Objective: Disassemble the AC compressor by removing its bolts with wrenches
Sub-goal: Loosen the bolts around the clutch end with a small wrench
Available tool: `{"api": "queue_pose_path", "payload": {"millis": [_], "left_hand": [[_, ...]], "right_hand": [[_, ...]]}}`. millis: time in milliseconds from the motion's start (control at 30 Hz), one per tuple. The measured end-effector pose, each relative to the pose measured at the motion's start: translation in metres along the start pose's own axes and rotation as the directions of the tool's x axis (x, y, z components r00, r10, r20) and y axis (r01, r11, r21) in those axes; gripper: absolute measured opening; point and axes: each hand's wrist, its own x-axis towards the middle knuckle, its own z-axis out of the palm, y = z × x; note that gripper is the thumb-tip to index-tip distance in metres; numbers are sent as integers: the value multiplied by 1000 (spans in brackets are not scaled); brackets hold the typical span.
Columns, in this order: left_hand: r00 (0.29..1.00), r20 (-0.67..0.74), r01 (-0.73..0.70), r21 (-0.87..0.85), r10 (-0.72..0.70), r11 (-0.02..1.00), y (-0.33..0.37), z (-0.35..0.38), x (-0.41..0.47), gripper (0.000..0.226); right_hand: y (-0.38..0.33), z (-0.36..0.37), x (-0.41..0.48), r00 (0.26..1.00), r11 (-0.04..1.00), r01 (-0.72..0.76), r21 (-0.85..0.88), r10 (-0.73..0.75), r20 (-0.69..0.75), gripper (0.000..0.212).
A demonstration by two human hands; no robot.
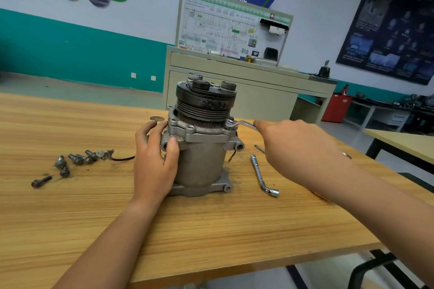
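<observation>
A: Where is the compressor (202,162), and who has hold of it?

B: It stands upright on the wooden table (211,230) between the 2 hands, with the pulley (204,103) on top. The left hand (152,162) wraps its left side: thumb across the front below the flange, fingers round the back. I judge that grip is there to stop the body twisting when force goes into the bolt.

A: And the right hand (298,148)?

B: It is closed on the handle of a ring wrench (244,124), index finger lying along the shank. The ring end sits on the flange corner nearest that hand. The bolt head itself is hidden under the ring. So the hands are apart, each clamped on its own thing.

A: How far along is the job?

B: At least 5 loose bolts (77,159) lie on the table outboard of the left hand, out of the wrench's swing. The flange hole (190,128) just above the left thumb looks empty. So I'd say this corner is among the last.

A: Any spare tool?

B: An L-shaped socket wrench (260,173) lies flat just under the right wrist, within easy reach.

A: What is the risk?

B: The ring could slip off if the pull tilts upward, so a level stroke looks safest.
</observation>
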Motion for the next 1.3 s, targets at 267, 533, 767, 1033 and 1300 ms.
{"api": "queue_pose_path", "payload": {"millis": [267, 533, 767, 1033, 1300], "left_hand": [[1000, 10, 6, -10, -6, 1000, 2, -1, -1, 73], [1000, 16, 9, -6, -9, 1000, 4, -2, -2, 73], [999, 5, 32, -37, -32, 999, 4, 0, -3, 74], [1000, 20, 22, -34, -21, 999, 3, 3, -4, 62], [998, -54, -39, -69, 35, 997, 4, 0, -2, 46]], "right_hand": [[-9, -18, 2, 989, 969, 142, -201, -129, 78, 27], [27, 5, 30, 973, 941, 230, -250, -228, 36, 36], [12, 58, 74, 904, 984, 174, -37, -175, -390, 26], [16, 62, 76, 868, 948, 117, 296, 47, -494, 19], [36, 29, 13, 981, 859, -19, 512, 115, -155, 25]]}}
